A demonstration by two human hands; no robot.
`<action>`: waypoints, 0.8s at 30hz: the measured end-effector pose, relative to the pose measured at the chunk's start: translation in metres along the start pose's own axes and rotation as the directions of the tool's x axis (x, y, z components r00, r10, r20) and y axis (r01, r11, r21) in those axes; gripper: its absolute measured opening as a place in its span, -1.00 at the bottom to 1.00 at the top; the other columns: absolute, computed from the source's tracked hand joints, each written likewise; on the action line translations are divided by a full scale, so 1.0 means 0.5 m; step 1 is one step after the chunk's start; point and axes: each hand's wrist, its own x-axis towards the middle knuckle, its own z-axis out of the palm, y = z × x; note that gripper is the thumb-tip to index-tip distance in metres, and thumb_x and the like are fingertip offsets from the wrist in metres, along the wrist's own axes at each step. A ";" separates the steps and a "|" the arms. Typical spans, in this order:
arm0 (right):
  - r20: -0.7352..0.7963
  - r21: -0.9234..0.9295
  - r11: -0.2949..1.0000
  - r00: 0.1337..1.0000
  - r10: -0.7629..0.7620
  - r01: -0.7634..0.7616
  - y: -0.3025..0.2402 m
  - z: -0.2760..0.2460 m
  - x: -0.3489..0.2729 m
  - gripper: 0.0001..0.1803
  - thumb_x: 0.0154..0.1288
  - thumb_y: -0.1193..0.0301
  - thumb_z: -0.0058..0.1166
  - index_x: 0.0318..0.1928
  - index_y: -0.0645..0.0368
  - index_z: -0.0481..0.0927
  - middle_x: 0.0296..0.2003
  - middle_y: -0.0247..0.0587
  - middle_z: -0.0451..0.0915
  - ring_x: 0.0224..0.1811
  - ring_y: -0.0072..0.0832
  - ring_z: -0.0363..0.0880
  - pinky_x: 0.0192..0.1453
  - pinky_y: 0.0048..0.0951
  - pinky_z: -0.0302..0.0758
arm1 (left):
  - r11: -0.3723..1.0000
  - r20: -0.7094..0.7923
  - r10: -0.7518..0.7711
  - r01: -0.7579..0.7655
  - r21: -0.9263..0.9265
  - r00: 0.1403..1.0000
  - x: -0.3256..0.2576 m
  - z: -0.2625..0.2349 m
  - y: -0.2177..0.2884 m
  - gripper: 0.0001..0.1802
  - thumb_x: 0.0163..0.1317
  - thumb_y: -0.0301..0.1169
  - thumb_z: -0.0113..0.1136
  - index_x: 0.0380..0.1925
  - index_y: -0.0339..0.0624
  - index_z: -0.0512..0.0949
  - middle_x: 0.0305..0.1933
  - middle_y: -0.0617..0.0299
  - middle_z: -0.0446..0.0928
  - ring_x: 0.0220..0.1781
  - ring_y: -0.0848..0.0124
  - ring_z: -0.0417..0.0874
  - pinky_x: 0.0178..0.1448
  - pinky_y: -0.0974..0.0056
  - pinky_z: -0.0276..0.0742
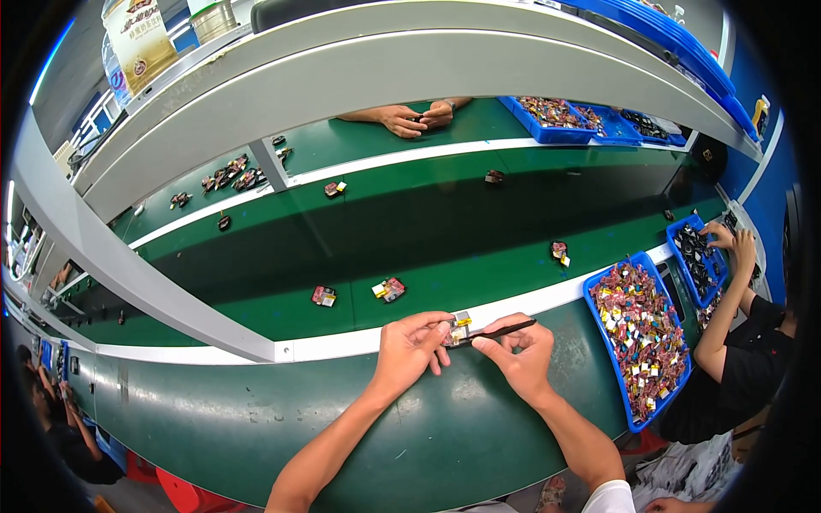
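Between the thumb and fingers of my left hand [409, 346] is a small electronic module [460, 329] with silver and yellow parts. My right hand [523, 352] grips slim black tweezers [505, 331], their tip at the module's lower edge. Both hands hover over the near edge of the belt, beside the white rail [342, 346]. On the green belt just beyond lie two similar modules, one pink and white [324, 296] and one with a yellow tab [390, 290]. Another module [559, 253] rests farther right.
At my right stands a blue tray [610, 357] heaped with modules. Past it, a co-worker's hands [731, 242] reach over a smaller blue tray [703, 301] of black parts. Another person's hands [415, 120] work across the belt. A grey post [141, 256] rises at left.
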 end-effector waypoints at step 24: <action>0.062 -0.293 0.894 0.940 -0.335 0.338 -0.008 0.012 -0.003 -0.88 0.02 0.56 0.48 -0.40 0.20 0.76 -0.46 -0.38 0.76 -0.77 -0.70 0.30 -0.64 -0.59 0.21 | 1.000 0.017 -0.015 0.015 0.018 1.000 -0.002 0.000 -0.002 -0.74 0.43 -0.50 0.13 0.00 -0.46 0.63 -0.36 0.06 0.66 -0.53 0.48 0.65 -0.57 0.42 0.53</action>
